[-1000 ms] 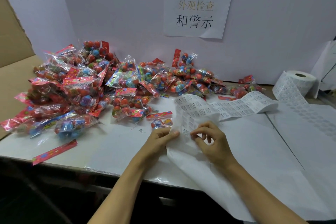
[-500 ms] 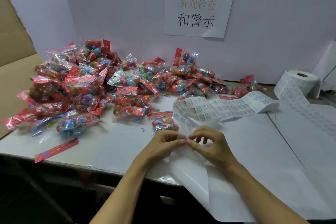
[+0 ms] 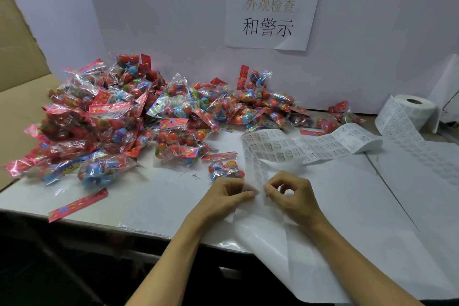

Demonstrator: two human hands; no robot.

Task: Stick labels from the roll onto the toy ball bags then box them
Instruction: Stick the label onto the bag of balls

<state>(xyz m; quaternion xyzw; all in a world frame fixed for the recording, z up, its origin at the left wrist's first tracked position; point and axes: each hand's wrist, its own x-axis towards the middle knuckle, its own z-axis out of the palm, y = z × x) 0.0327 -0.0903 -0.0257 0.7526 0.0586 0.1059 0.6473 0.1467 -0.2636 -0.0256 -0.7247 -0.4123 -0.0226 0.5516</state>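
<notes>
Both hands have drawn closer: left hand (image 3: 224, 194) and right hand (image 3: 289, 192) each pinch the label strip (image 3: 258, 176), which runs toward 1 o'clock. Nearest toy ball bag (image 3: 223, 166) lies on the counter (image 3: 159, 194), just 12 o'clock of the left grip.

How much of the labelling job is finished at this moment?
Done: little that shows; the liner hanging over the table edge looks stripped of labels. In hand: both hands, left and right, pinch the label strip, apparently peeling one. Left: the pile of bags still needs labelling and boxing.
</notes>
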